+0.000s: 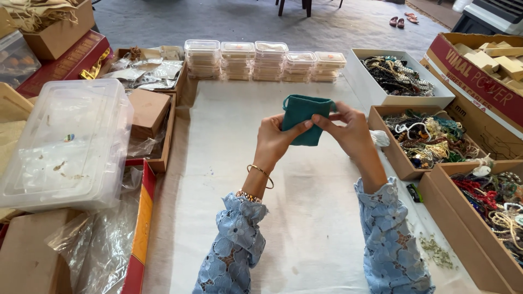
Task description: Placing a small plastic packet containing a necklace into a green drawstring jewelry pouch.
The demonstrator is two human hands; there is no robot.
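In the head view, the left hand and right hand are lifting a small teal pouch above the cloth-covered worktop, fingers of both pinched on its upper edge, seemingly spreading the mouth. Clear lidded cases are standing stacked along the far edge. Open cardboard boxes of tangled bead jewellery are sitting at the right, near the right hand. A translucent tub is lying upturned at the left; a red-banded printed carton is sitting far right.
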